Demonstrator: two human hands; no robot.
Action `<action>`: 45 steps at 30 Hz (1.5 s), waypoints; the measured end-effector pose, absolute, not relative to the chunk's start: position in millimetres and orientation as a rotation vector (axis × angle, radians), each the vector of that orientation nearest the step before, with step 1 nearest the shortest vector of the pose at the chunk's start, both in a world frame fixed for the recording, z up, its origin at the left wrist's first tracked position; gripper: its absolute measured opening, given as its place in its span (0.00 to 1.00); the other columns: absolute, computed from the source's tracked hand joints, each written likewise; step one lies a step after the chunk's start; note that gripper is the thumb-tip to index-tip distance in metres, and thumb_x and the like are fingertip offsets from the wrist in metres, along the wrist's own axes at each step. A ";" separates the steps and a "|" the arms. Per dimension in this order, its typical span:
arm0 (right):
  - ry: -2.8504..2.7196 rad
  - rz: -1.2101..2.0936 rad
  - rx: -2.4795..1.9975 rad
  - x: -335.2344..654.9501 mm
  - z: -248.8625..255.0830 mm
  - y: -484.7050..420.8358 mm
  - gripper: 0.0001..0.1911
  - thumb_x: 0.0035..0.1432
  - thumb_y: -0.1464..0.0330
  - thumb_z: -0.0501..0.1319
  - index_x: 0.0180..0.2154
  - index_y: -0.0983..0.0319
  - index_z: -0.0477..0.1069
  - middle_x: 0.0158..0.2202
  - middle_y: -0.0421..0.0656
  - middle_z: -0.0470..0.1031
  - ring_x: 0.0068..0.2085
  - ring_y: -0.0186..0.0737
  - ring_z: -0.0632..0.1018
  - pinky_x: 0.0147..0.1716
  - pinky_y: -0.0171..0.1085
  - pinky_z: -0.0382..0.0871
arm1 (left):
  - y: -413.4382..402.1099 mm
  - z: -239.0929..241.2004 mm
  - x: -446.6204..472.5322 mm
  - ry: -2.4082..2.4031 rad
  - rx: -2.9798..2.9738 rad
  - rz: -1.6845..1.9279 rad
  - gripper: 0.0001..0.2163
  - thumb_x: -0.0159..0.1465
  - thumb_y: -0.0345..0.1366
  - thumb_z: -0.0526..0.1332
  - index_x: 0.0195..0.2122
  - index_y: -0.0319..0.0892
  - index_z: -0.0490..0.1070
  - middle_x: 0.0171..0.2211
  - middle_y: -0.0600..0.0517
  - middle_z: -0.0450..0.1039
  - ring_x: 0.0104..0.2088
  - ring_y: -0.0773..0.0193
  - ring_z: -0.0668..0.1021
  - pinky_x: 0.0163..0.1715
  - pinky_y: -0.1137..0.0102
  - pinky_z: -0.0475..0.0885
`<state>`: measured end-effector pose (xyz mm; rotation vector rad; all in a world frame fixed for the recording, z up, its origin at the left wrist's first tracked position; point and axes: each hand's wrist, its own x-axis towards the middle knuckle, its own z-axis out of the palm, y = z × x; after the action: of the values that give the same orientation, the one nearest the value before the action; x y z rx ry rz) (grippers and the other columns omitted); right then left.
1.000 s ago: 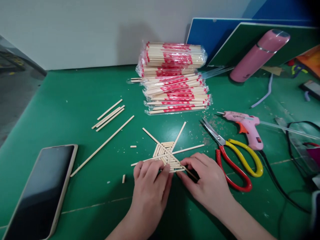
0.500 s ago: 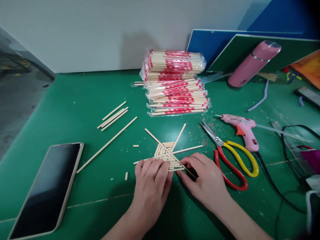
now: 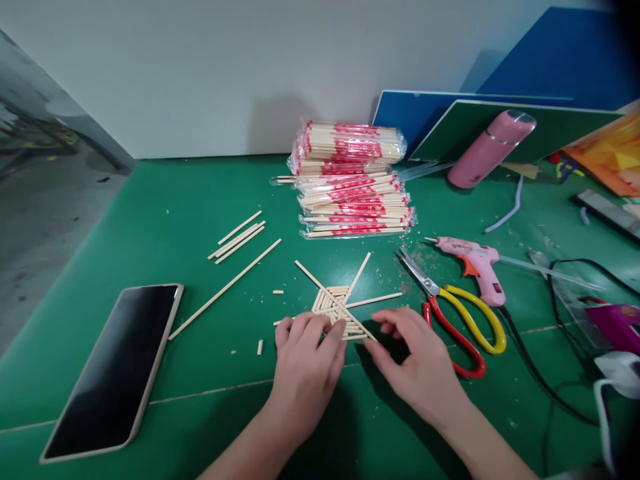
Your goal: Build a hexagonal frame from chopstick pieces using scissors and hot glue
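Observation:
A star-like piece of crossed chopsticks (image 3: 336, 301), its middle filled with short cut lengths, lies flat on the green table. My left hand (image 3: 307, 347) has its fingers curled over the near left side of this piece, gripping it. The fingertips' undersides are hidden. My right hand (image 3: 410, 350) is at the near right end of one long diagonal stick. Its thumb is at the stick's tip, and the index finger stands apart from the thumb. Scissors (image 3: 440, 293) with red and yellow handles lie beside my right hand, blades half apart.
A pink glue gun (image 3: 473, 260) with a black cord lies right of the scissors. Wrapped chopsticks (image 3: 355, 180) are piled at the back near a pink flask (image 3: 493, 150). On the left are loose sticks (image 3: 225, 290) and a phone (image 3: 113, 367). Boards (image 3: 530, 127) lean behind.
My right thumb and index finger have parted, uncovering the end of the diagonal stick. My left hand stays on the piece. The camera view has shifted slightly.

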<state>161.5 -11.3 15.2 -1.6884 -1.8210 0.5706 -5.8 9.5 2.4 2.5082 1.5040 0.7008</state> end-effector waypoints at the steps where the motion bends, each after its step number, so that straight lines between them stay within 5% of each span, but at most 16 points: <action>1: -1.772 0.524 -1.698 167.4 17.7 -12.1 0.11 0.50 0.68 0.58 0.39 0.60 0.65 0.30 0.41 0.67 0.32 0.37 0.70 0.31 0.36 0.66 | 9.8 2.7 -5.5 1.505 2.507 0.719 0.07 0.58 0.32 0.56 0.36 0.43 0.71 0.32 0.50 0.72 0.35 0.59 0.70 0.36 0.62 0.58; 11: -1.293 -0.055 -2.209 281.8 18.8 -2.3 0.16 0.50 0.61 0.58 0.40 0.61 0.66 0.30 0.45 0.68 0.26 0.37 0.69 0.24 0.36 0.64 | 10.1 2.9 -6.1 1.498 2.498 0.791 0.07 0.57 0.31 0.56 0.34 0.42 0.71 0.32 0.50 0.73 0.35 0.59 0.71 0.37 0.62 0.59; 21: -1.336 0.080 -2.385 311.6 10.4 13.7 0.18 0.47 0.57 0.57 0.36 0.63 0.65 0.30 0.49 0.69 0.24 0.39 0.71 0.24 0.39 0.65 | 11.0 2.9 -4.8 1.518 2.524 0.837 0.06 0.57 0.31 0.56 0.33 0.43 0.71 0.31 0.50 0.74 0.35 0.60 0.71 0.38 0.62 0.59; 25: -1.282 -0.048 -2.381 296.6 18.3 13.4 0.19 0.47 0.58 0.57 0.38 0.64 0.64 0.35 0.52 0.68 0.31 0.45 0.72 0.28 0.41 0.65 | 10.6 3.8 -4.3 1.533 2.509 0.826 0.06 0.58 0.31 0.55 0.33 0.43 0.71 0.31 0.51 0.74 0.34 0.60 0.71 0.37 0.63 0.59; 29: -1.463 0.181 -2.240 271.9 24.8 -3.2 0.12 0.50 0.61 0.55 0.37 0.60 0.65 0.29 0.44 0.71 0.27 0.39 0.73 0.24 0.36 0.66 | 9.7 4.7 -3.9 1.545 2.491 0.800 0.06 0.57 0.31 0.56 0.34 0.42 0.71 0.31 0.50 0.73 0.35 0.59 0.71 0.38 0.62 0.59; 31: -1.693 0.269 -2.291 265.4 22.9 -10.6 0.14 0.49 0.62 0.55 0.38 0.59 0.66 0.34 0.45 0.72 0.31 0.42 0.74 0.25 0.38 0.67 | 9.6 5.1 -4.0 1.540 2.479 0.785 0.06 0.57 0.31 0.56 0.34 0.42 0.71 0.32 0.50 0.73 0.35 0.59 0.71 0.38 0.61 0.59; 38: -1.781 0.178 -2.437 275.2 8.2 -9.4 0.10 0.49 0.64 0.55 0.34 0.60 0.65 0.28 0.43 0.73 0.27 0.43 0.75 0.22 0.38 0.66 | 9.6 4.1 -5.3 1.533 2.480 0.751 0.07 0.57 0.32 0.56 0.35 0.41 0.71 0.33 0.49 0.73 0.37 0.57 0.70 0.38 0.61 0.60; 45: -1.738 0.366 -2.173 282.1 31.5 -28.3 0.15 0.54 0.60 0.52 0.42 0.57 0.65 0.41 0.46 0.72 0.37 0.44 0.75 0.33 0.41 0.69 | 8.2 5.1 -4.5 1.566 2.451 0.753 0.06 0.56 0.32 0.57 0.34 0.41 0.71 0.32 0.49 0.72 0.36 0.57 0.71 0.37 0.61 0.60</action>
<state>282.1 -28.3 31.5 -2.1729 -1.7377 0.3665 -4.5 8.2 5.1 2.4507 1.5658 0.7534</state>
